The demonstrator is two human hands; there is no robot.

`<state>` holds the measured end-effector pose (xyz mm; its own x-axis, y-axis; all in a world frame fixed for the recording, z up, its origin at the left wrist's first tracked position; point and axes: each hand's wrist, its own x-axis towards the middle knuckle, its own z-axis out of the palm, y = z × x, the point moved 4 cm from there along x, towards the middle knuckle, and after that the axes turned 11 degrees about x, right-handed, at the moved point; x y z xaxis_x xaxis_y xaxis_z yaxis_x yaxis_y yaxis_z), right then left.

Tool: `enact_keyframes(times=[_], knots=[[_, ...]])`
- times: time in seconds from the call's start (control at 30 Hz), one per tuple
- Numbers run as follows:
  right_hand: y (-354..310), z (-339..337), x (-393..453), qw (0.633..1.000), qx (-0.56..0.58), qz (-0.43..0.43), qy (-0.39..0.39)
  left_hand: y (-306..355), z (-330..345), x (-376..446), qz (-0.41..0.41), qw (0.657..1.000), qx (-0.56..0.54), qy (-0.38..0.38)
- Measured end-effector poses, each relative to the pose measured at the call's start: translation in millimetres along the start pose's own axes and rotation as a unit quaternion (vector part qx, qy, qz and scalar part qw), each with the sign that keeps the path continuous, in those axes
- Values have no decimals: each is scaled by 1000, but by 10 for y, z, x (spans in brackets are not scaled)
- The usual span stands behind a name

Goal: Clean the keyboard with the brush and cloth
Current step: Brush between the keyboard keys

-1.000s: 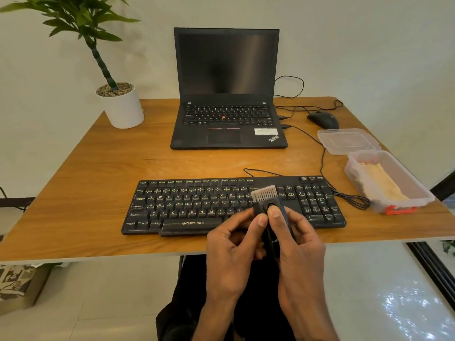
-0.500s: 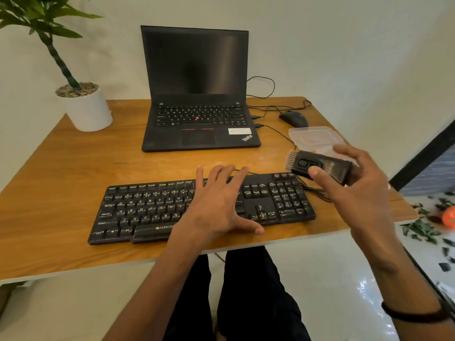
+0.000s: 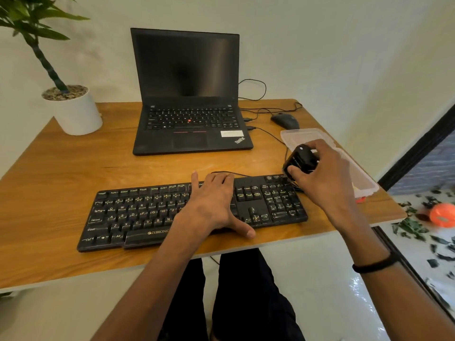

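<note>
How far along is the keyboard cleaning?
Early. Done: the right hand grips the brush, out of the box. In hand: the left hand rests flat on the keyboard; the brush is at its far right corner. Left: brushing the keys and all the wiping; no cloth is in view.

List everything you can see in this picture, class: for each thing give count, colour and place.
keyboard: one, black, near desk edge
brush: one, black, in right hand, above keyboard's right end
laptop: one, black, open, desk rear
mouse: one, black, right of laptop
potted plant: one, green in white pot, rear left
plastic container: one, clear, right edge
lid: one, clear, behind container
desk: one, wooden
left hand: flat on keyboard
right hand: gripping brush
</note>
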<state>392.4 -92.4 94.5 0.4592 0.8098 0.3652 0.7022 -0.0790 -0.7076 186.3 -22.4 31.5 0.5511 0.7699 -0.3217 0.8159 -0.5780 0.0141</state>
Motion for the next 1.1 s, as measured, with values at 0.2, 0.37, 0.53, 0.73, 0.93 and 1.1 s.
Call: enact_keyframes(times=[0.2, 0.37, 0.53, 0.73, 0.93, 1.1], knots=[[-159, 246, 14, 998, -22, -11, -51, 18, -23, 42, -10, 1000, 9, -9], [-94, 290, 110, 994, 61, 46, -81, 20, -28, 33, -13, 1000, 7, -6], [-25, 124, 187, 999, -27, 1, -24, 30, -37, 21, -10, 1000, 5, -13], [-144, 248, 84, 997, -57, -16, -47, 50, -55, 24, -13, 1000, 6, -16], [-171, 317, 100, 996, 18, 11, -90, 56, -65, 19, -17, 1000, 8, -18], [-73, 139, 164, 998, -56, -18, -22, 68, -73, 26, -16, 999, 22, -28]])
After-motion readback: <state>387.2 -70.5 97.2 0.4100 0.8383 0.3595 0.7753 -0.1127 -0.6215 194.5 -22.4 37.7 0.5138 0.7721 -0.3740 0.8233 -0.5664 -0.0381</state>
